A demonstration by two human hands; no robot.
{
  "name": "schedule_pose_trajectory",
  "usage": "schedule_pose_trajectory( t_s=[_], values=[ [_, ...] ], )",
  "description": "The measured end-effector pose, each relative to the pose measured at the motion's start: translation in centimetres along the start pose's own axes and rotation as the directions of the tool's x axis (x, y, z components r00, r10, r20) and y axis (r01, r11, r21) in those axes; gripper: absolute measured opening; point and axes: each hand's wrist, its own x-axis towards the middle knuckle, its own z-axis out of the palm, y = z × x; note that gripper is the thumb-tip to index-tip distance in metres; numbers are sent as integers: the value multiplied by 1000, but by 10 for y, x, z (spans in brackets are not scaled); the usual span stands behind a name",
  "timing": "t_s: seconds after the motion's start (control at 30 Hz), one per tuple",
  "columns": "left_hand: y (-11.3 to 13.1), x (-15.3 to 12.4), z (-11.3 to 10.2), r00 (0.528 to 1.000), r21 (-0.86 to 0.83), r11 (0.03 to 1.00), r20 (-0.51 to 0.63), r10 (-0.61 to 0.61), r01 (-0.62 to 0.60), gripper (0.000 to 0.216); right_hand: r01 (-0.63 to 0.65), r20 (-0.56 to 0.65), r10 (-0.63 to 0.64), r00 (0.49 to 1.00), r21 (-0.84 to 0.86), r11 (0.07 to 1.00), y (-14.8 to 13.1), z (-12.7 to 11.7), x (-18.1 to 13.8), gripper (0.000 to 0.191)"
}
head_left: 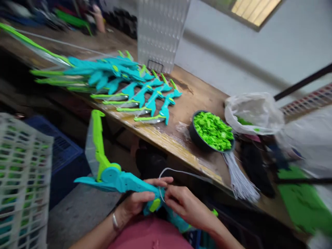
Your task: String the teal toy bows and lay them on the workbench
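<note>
My left hand (135, 202) is closed around the turquoise and lime-green plastic toy bow (127, 181), held tilted across my lap. Its lime-green arm, with a clear sheet along it, points up at the left. My right hand (184, 204) is closed at the other side of the grip, its fingers pinching a thin white cord (178, 170). The cord loops up beside my left fingertips and trails off to the right. The fingers hide where the cord meets the bow.
More toy bows (153, 98) lie in a row on the wooden table (186, 81). At its front edge stand a dark bowl (199, 138) of small green parts and a bundle of white cords (240, 180). A white plastic bag (255, 112) sits behind. Left are a white crate (23, 180) and a blue crate (62, 148).
</note>
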Motion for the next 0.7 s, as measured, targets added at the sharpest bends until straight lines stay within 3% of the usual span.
schedule_pose_trajectory(
  t_s=[0.17,0.27,0.33,0.4,0.47,0.53,0.63,0.7],
  values=[
    [8,0,-11,998,-24,999,32,45,-45,61,-131,125,116,985,122,984,22,-14,8,15],
    [12,1,-12,998,5,999,52,37,-37,61,-165,55,156,986,342,925,29,-14,26,35],
    [13,1,-10,997,25,1000,81,16,-18,60,-163,-24,209,978,541,825,27,-6,42,49],
    [11,0,-8,996,42,999,93,-1,-3,61,-138,-65,281,957,752,645,23,2,59,62],
    [8,-1,-5,997,52,999,80,-2,-2,61,-43,-127,322,938,880,473,17,2,77,63],
    [6,-4,-3,999,57,998,47,21,-24,61,94,-226,312,923,917,387,11,-9,92,53],
    [3,-10,-3,998,50,996,1,70,-70,57,276,-388,298,872,893,356,3,-45,107,46],
    [2,-14,-4,995,44,994,-17,98,-97,55,385,-506,295,810,839,384,0,-74,110,47]
  ],
)
